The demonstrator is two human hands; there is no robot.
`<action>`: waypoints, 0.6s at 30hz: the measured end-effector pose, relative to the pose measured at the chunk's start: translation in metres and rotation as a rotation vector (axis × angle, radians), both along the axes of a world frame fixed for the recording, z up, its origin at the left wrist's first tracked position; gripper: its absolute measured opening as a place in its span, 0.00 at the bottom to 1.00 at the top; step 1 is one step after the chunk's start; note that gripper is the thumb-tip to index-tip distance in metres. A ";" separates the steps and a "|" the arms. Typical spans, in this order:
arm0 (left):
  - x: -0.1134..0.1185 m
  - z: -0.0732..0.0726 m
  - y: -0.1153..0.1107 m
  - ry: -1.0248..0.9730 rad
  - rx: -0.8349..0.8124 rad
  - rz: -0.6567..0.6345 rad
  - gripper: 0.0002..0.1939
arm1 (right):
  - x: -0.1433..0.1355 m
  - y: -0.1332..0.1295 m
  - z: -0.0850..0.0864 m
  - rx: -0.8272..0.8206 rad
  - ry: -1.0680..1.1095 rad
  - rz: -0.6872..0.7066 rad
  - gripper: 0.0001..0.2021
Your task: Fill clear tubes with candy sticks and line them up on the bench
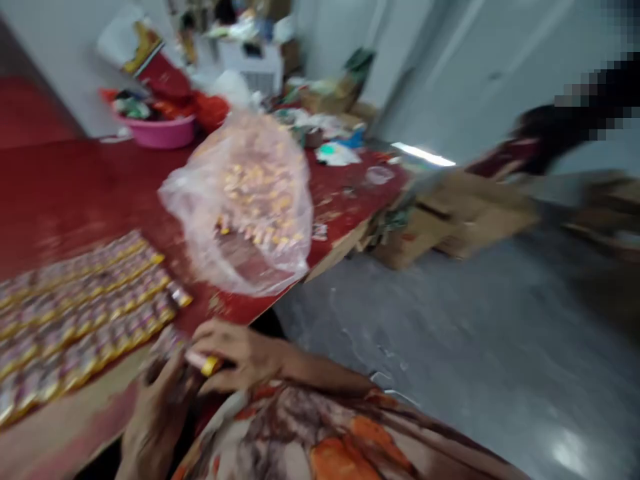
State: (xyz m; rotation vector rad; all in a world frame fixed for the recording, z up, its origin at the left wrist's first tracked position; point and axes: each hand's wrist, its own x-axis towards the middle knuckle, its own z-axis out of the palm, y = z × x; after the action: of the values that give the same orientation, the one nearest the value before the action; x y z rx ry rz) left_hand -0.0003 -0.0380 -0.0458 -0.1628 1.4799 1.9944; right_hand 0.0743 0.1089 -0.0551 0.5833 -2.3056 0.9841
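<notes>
My right hand is closed round a small item with a yellow end, close to the red table's front edge. Beside it, touching or nearly so, my left hand holds a small clear-wrapped piece between its fingers; blur hides its details. Several rows of small wrapped items with yellow ends lie side by side on the table at the left. Beyond my hands a large clear plastic bag lies with its mouth open towards me, full of many loose items of the same yellow-ended kind.
A pink basin with red bags stands at the back of the red table. Plastic scraps and boxes are piled at the far end. Flattened cardboard lies on the grey floor, and a person's limb shows at the upper right.
</notes>
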 end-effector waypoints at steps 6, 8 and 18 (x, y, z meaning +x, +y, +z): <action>0.008 0.008 -0.009 -0.020 0.190 -0.105 0.16 | 0.018 0.008 0.007 -0.276 -0.158 0.113 0.20; 0.008 0.006 -0.015 -0.004 0.199 -0.108 0.14 | 0.015 0.003 0.004 -0.262 -0.132 0.099 0.20; 0.013 -0.006 -0.042 0.083 0.111 -0.099 0.17 | -0.012 -0.040 -0.005 -0.281 0.157 -0.092 0.17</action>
State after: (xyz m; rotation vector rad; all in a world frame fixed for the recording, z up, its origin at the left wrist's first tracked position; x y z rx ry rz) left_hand 0.0122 -0.0800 -0.0516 0.0400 1.3952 2.0182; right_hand 0.0621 0.0684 -0.0605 0.4181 -1.9939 1.1498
